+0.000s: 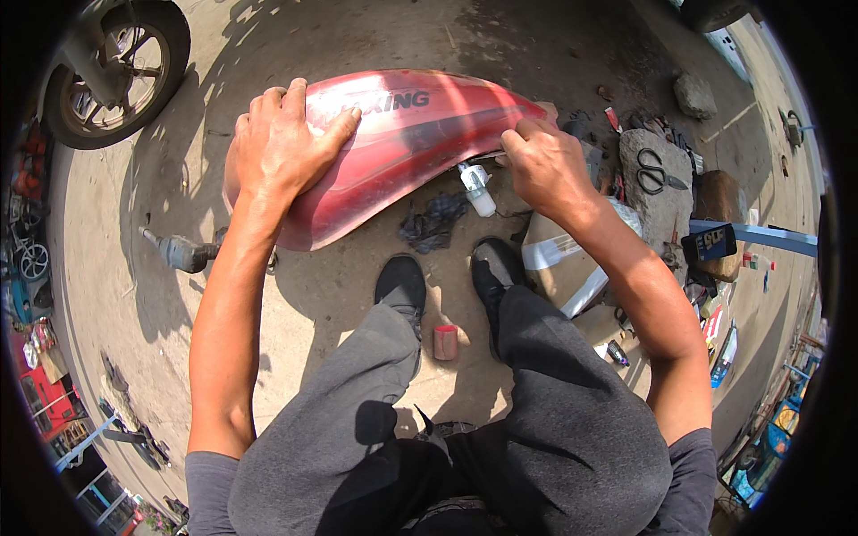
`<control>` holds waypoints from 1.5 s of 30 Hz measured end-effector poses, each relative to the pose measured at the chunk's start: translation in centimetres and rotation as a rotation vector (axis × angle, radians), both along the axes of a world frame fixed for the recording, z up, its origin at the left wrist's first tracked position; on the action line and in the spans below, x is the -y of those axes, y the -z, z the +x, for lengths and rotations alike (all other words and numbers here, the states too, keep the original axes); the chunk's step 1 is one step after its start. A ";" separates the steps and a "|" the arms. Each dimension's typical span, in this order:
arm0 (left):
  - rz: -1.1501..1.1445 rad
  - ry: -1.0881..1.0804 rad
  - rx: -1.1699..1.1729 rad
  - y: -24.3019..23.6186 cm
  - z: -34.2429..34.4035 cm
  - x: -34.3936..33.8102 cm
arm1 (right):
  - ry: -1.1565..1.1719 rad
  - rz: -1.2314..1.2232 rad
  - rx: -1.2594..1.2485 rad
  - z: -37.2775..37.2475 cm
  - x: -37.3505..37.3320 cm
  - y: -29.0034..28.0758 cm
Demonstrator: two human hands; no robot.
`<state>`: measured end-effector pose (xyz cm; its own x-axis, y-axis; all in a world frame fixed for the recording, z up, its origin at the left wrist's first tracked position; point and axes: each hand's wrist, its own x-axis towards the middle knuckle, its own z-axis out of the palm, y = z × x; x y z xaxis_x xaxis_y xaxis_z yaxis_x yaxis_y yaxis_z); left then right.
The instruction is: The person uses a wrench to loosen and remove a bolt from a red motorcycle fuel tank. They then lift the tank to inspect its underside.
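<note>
A red motorcycle fuel tank [393, 147] lies across the ground in front of my feet, dusty and worn, with dark lettering and a darker stripe. Over its broad left end my left hand [288, 147] is clasped, fingers curling over the far edge and thumb stretched across the painted side. At the narrow right end, my right hand [550, 165] is closed on the tank's edge; its fingertips are mostly hidden. Below the tank's near edge, beside my right hand, shows a small white, translucent plastic part [478, 189]. Whether it is fixed to the tank, I cannot tell.
A crumpled dark rag [433, 223] and a red cylinder [445, 342] lie near my shoes. To the right are a taped carton [559, 250], a stone block [651, 201] and black-handled scissors [660, 171]. A power tool [183, 251] lies left, below a motorcycle wheel [121, 76].
</note>
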<state>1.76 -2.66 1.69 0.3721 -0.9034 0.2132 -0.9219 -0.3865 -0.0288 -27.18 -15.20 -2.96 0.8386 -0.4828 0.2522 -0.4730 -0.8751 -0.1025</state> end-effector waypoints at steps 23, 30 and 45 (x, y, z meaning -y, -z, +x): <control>-0.068 0.148 -0.049 0.1 1.2 -0.7 | -0.039 0.053 -0.109 0.4 1.5 0.1; -0.077 0.159 -0.041 0.0 1.3 -0.9 | -0.038 0.070 -0.046 0.2 1.4 0.2; -0.053 0.051 -0.084 -0.7 0.2 -0.5 | 0.071 0.107 -0.166 0.3 0.3 -0.7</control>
<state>2.00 -2.15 2.35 0.3444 -0.9099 0.2312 -0.9387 -0.3378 0.0685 -26.90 -15.48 -2.21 0.8271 -0.5591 0.0577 -0.5515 -0.8270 -0.1087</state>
